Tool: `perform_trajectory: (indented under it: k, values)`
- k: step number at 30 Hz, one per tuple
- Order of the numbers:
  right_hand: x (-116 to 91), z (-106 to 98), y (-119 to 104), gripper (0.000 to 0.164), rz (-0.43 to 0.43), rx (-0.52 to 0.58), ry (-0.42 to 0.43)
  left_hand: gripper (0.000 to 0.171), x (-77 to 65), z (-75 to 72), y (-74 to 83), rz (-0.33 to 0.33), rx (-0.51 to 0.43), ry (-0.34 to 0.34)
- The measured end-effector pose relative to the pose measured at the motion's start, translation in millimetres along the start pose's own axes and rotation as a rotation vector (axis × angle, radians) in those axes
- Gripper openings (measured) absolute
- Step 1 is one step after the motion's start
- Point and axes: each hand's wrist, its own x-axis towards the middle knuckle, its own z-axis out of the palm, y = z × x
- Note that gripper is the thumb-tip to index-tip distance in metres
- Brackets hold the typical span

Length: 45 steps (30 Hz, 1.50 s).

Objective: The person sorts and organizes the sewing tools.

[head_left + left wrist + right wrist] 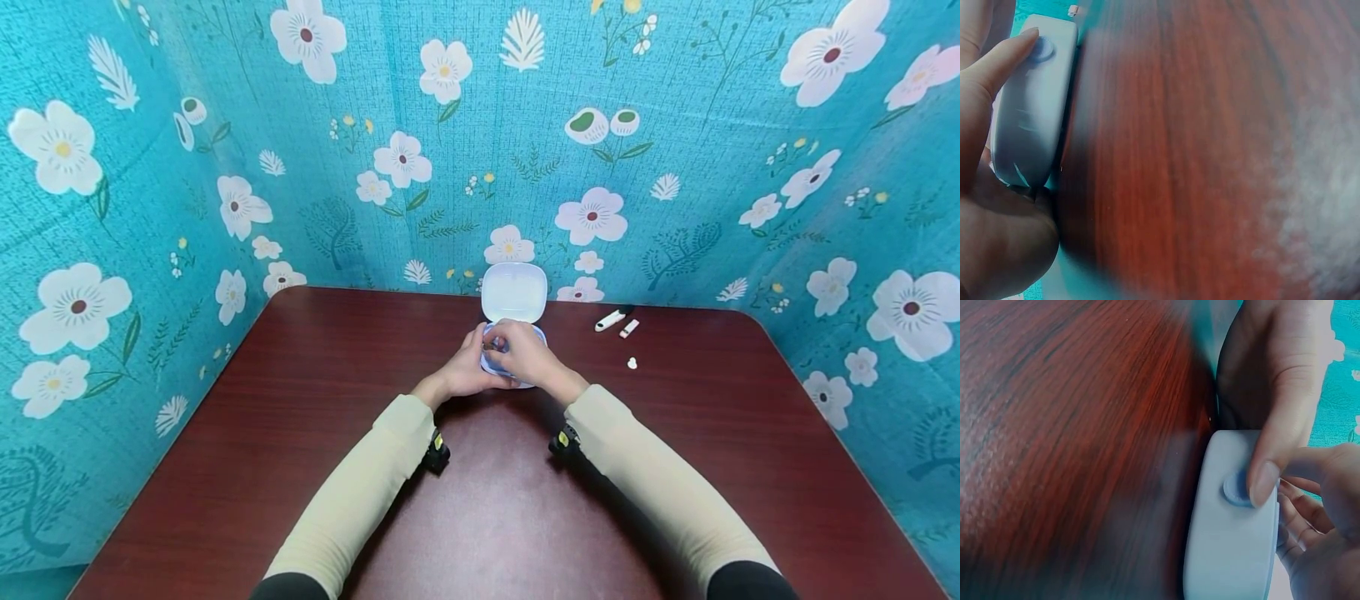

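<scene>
A small pale plastic case (1229, 544) stands near the table's back edge, its hinged lid (514, 292) raised. My left hand (468, 368) grips the case from the left and front. In the right wrist view, the left thumb (1265, 481) lies on the round blue button (1237, 487) on the front wall. My right hand (525, 350) is over the open case with its fingers bent down into it. Whether those fingertips pinch anything is hidden, and the contents are mostly covered by both hands.
To the right of the case lie a white piece with a dark end (611, 320), a short white piece (629, 328) and a tiny white bit (632, 363). A flowered blue cloth (450, 208) hangs behind the dark red wooden table (337, 350).
</scene>
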Motion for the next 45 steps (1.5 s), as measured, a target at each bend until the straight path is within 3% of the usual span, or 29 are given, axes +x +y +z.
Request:
perform_trajectory:
  k: [10,28,45]
  values:
    - [-9,-16,-1,0.016,-0.045,0.024,0.019,0.121,-0.9,-1.1,0.3,0.001,-0.013,0.008]
    - [-32,-40,12,0.019,-0.02,-0.014,0.01,0.118,-1.5,-1.6,1.9,0.027,-0.033,0.032]
    - [-65,-69,38,0.019,0.134,-0.088,0.094,0.12,-1.4,0.7,2.1,0.0,-0.049,0.024]
